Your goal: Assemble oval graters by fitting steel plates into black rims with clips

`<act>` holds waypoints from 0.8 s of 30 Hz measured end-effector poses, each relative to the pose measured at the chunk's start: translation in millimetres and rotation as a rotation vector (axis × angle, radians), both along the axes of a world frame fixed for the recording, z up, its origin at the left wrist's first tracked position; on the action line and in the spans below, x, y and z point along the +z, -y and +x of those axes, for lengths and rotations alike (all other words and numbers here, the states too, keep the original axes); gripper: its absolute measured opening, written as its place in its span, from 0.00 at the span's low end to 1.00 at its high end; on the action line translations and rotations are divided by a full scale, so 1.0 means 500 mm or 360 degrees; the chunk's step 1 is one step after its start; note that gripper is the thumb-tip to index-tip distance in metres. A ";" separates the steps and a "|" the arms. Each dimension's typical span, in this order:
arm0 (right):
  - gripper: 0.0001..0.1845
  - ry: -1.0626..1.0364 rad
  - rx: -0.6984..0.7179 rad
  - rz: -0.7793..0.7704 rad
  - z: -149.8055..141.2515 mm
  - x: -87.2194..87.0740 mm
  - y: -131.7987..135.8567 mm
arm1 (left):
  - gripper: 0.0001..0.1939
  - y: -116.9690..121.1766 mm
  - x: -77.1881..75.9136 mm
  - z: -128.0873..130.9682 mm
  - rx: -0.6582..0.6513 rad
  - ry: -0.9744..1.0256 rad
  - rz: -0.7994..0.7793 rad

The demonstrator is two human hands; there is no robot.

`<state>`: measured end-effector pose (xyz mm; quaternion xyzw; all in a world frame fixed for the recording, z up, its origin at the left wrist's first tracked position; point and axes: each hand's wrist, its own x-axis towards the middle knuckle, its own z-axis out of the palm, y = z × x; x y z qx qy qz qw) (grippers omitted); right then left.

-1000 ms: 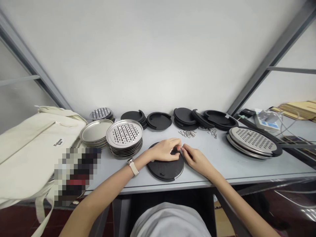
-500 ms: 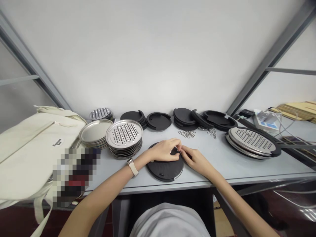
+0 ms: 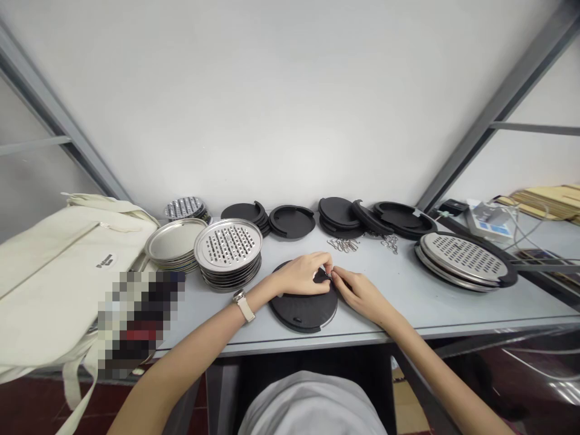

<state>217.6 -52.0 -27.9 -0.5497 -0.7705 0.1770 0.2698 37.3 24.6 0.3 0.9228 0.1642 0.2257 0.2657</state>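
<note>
A black round plastic disc lies flat on the table near its front edge. My left hand arches over the disc's upper part, thumb and fingers closed in a pinch by its right rim. At that same spot the fingertips of my right hand are pressed together, almost touching the left ones. Something tiny and pale shows between the fingertips, too small to name. Behind my hands lies a small heap of bent wire clips, with more wire clips to its right.
Perforated metal grater discs and plain metal discs are stacked at left beside a cream bag. Black round parts line the wall. More grater discs sit in a black rim at right, near a white device.
</note>
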 end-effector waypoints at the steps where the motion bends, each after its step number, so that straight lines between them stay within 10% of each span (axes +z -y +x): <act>1: 0.16 0.0009 -0.0003 0.0007 0.000 -0.001 0.000 | 0.10 0.000 0.000 0.000 0.0003 0.0006 0.0003; 24: 0.15 0.0024 -0.0023 0.0010 0.001 -0.004 0.001 | 0.09 -0.001 -0.007 0.000 0.0065 -0.0081 -0.0037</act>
